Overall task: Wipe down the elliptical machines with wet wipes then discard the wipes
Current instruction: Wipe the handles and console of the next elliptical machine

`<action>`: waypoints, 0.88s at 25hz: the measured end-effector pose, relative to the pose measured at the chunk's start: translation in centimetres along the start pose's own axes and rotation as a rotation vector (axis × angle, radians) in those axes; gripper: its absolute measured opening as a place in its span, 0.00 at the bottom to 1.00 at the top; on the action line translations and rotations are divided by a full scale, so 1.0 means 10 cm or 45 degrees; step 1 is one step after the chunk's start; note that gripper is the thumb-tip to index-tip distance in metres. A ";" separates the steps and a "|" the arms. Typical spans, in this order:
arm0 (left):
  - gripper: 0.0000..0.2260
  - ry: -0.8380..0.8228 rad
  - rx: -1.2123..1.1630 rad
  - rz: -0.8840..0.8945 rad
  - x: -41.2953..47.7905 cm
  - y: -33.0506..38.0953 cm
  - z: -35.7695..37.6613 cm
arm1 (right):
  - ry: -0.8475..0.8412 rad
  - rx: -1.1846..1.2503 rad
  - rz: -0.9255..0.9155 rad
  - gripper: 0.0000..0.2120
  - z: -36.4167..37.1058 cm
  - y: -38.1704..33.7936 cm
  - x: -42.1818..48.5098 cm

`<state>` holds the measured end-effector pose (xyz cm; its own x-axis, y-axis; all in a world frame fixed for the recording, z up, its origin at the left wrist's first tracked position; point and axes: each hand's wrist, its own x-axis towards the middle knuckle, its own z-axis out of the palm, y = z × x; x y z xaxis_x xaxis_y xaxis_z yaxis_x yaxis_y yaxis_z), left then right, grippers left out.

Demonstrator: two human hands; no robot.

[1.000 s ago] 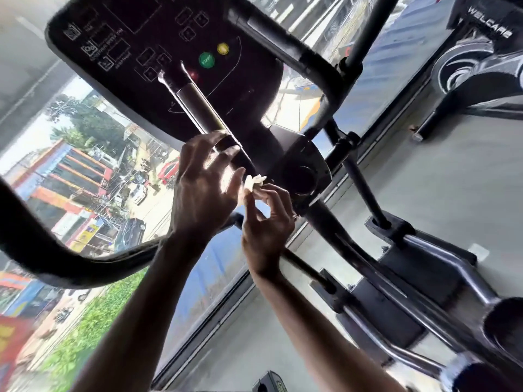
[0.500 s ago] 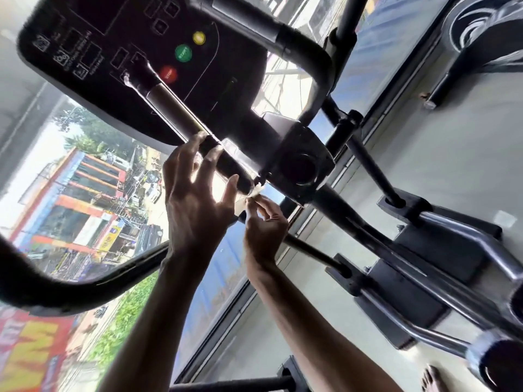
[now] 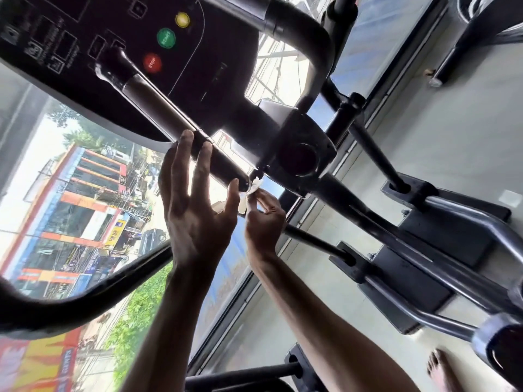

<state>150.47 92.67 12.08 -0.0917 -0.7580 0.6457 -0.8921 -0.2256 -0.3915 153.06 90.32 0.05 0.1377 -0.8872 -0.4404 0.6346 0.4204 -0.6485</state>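
Pinching a white wet wipe (image 3: 254, 188) against the black tubular handlebar (image 3: 169, 114) mid-frame with my right hand (image 3: 264, 222); left hand (image 3: 195, 219) touches it, fingers spread.

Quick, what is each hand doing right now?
Left hand: open, straight fingers touching the black cylindrical handlebar grip.
Right hand: pinching a small crumpled white wet wipe.
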 end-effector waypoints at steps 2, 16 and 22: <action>0.22 0.001 -0.011 0.008 -0.02 -0.01 0.02 | -0.022 -0.118 0.074 0.08 0.09 0.12 0.23; 0.23 0.022 -0.072 -0.057 -0.07 0.05 0.10 | -0.143 -0.016 -0.205 0.09 -0.23 -0.26 -0.15; 0.24 -0.009 -0.062 -0.074 -0.07 0.06 0.08 | -0.075 -0.216 -0.186 0.10 0.00 0.17 0.21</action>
<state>150.34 92.53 10.83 -0.0362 -0.7491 0.6615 -0.9164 -0.2391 -0.3209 154.44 89.18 -1.98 0.1011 -0.9484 -0.3006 0.5150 0.3084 -0.7998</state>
